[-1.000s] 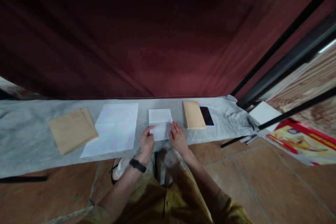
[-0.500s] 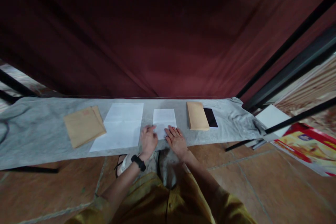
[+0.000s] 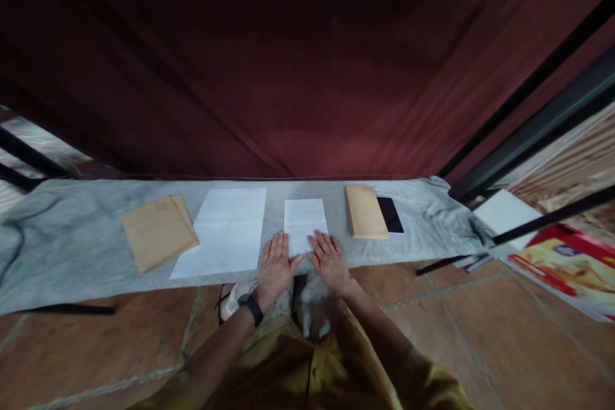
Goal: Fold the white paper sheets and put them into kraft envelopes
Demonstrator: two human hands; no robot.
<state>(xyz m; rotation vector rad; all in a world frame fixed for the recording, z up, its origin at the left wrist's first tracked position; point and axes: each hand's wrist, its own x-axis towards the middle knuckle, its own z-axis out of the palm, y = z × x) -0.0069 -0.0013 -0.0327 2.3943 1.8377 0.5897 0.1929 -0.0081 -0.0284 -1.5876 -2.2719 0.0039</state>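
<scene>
A small folded sheet of white paper (image 3: 304, 214) lies in front of me on the grey cloth. My left hand (image 3: 275, 266) is flat with fingers stretched out at the paper's left edge, its thumb by the near edge. On the paper's lower right corner rests my right hand (image 3: 330, 261), fingers spread and palm down. To the left a larger white sheet (image 3: 230, 230) with a crease across it lies flat. Brown envelopes (image 3: 158, 234) overlap that sheet's left side. Right of the folded paper is another brown envelope (image 3: 367, 213), partly over a dark phone or tablet (image 3: 391, 214).
The grey cloth (image 3: 96, 198) covers a narrow table, with a dark red curtain (image 3: 298, 90) hanging behind it. Black metal bars (image 3: 533, 83) stand at the right. A red and yellow box (image 3: 571, 269) lies on the tiled floor (image 3: 432, 320) beside a white board (image 3: 507, 211).
My left hand has flattened, its fingers stretching out from a bent pose and shifting to the paper's left edge. My right hand remains on the lower right corner. The view has shifted slightly.
</scene>
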